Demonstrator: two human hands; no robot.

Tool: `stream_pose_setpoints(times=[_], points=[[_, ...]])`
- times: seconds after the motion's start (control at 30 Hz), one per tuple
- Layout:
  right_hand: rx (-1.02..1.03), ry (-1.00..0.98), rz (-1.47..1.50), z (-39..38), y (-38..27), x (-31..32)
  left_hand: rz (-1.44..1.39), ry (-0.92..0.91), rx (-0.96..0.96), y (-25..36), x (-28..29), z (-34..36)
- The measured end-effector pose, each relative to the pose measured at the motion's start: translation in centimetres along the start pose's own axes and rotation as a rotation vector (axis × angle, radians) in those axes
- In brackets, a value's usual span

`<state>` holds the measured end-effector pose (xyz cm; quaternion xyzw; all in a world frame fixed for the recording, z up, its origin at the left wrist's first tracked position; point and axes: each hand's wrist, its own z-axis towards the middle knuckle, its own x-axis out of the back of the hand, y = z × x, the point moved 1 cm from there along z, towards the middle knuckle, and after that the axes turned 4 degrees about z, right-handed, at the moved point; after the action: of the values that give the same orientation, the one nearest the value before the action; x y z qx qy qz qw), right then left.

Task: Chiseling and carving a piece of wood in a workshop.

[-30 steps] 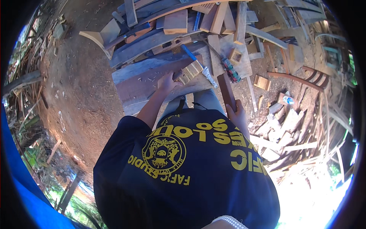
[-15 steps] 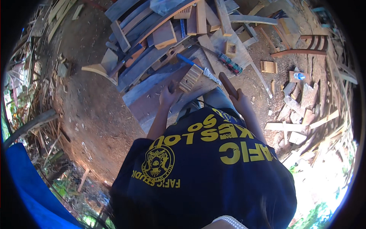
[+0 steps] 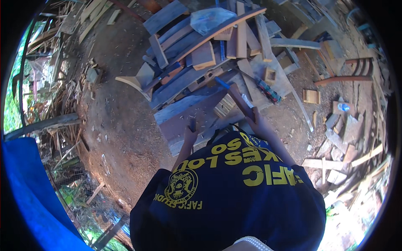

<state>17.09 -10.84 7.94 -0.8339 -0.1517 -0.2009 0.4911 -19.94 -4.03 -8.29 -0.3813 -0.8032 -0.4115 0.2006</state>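
My right hand (image 3: pixel 258 124) is closed round the near end of a flat, dark brown wooden bar (image 3: pixel 240 99). The bar slants forward, its far end over the right side of a pale wooden block (image 3: pixel 224 107) with grooves. My left hand (image 3: pixel 191 134) is closed on a short dark piece (image 3: pixel 192 123) whose kind I cannot make out; it is left of the block and apart from it. The block rests on a broad plank surface (image 3: pixel 180 115). Behind the bar lies a tool with a blue handle (image 3: pixel 221 83), partly hidden.
Ahead is a heap of boards, with a clear plastic bag (image 3: pixel 211 20) on top. A dark green and red patterned object (image 3: pixel 268 91) and a small hollow wooden block (image 3: pixel 270 75) lie to the right. Offcuts (image 3: pixel 349 123) cover the right ground; a blue sheet (image 3: pixel 33 188) hangs lower left.
My right hand has raised the bar leftward, across the block's right side. My left hand has drawn away from the block with the dark piece. The whole view has shifted slightly.
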Motion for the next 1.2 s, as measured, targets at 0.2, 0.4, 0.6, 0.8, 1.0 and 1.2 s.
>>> stream_pose_setpoints(times=[0.2,0.4,0.6,0.8,1.0,1.2], points=[[-0.037,-0.259,0.055,4.4,-1.8,-5.9,0.047,0.112,0.120,-0.5,-0.7,1.8],[-0.011,-0.302,0.252,8.0,-1.4,-12.6,-0.091,0.211,0.067,0.2,0.0,4.3],[-0.226,-0.537,0.226,10.1,0.2,-18.4,0.142,0.141,0.109,-1.0,0.4,2.5],[0.005,-0.646,0.022,10.8,3.6,-19.9,-0.089,0.042,0.063,-2.0,-0.9,-0.2],[0.215,-0.701,-0.027,10.5,-2.3,-17.5,-0.177,0.017,0.111,-0.5,-0.7,0.7],[0.484,-0.455,0.594,2.7,-21.9,-1.1,-0.291,0.001,0.022,-0.1,-1.5,2.8]])
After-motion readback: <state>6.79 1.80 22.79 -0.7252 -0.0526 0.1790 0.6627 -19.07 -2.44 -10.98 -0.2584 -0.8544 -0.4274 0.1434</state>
